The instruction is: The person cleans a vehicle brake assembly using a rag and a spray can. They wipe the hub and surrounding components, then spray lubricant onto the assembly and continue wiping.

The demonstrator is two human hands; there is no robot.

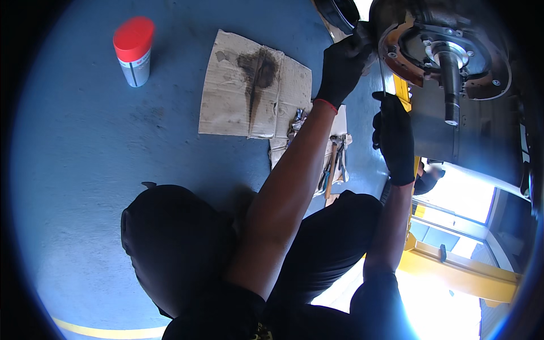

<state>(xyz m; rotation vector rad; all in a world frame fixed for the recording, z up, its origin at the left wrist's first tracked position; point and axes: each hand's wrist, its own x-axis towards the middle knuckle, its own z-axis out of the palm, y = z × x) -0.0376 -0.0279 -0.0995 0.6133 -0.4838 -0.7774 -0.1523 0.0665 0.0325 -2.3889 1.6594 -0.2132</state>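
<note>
Here, the black-gloved right hand (pixel 393 133) grasps a thin, straight metal rod (pixel 382 77), its long axis running beside the left edge of the round, brown-and-metal brake assembly (pixel 449 54); the black-gloved left hand (pixel 344 63) is nearer this edge, its grip I cannot tell.

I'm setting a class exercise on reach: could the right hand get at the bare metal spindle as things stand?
Probably yes: the spindle juts out near the right hand with nothing visible between them, though that hand holds a thin tool, which may hamper grasping.
</note>
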